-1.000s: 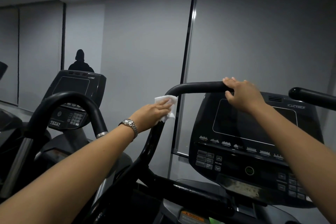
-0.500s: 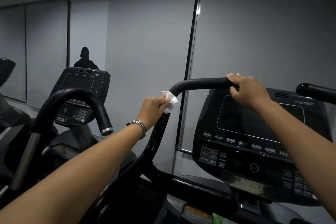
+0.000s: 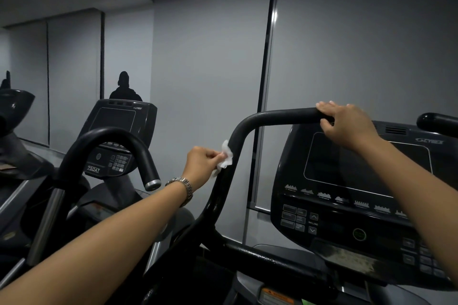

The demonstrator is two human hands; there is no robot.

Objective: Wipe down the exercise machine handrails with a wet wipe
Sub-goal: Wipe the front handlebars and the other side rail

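A black curved handrail (image 3: pixel 275 116) rises from the machine's base and bends right over the console. My left hand (image 3: pixel 202 164), a metal watch on its wrist, pinches a crumpled white wet wipe (image 3: pixel 225 157) against the handrail's sloping left part, just below the bend. My right hand (image 3: pixel 347 124) grips the horizontal top of the same handrail near its right end. A second black handrail end (image 3: pixel 436 122) shows at the far right.
The machine's dark console (image 3: pixel 347 193) with screen and buttons sits under my right arm. A neighbouring machine at left has its own curved handrail (image 3: pixel 111 141) and console (image 3: pixel 119 136). Grey blinds cover the wall behind. A dark silhouette (image 3: pixel 125 88) shows beyond the left console.
My left hand has slid the wipe down the handrail's sloping part from the bend. My right hand has kept its grip on the top bar.
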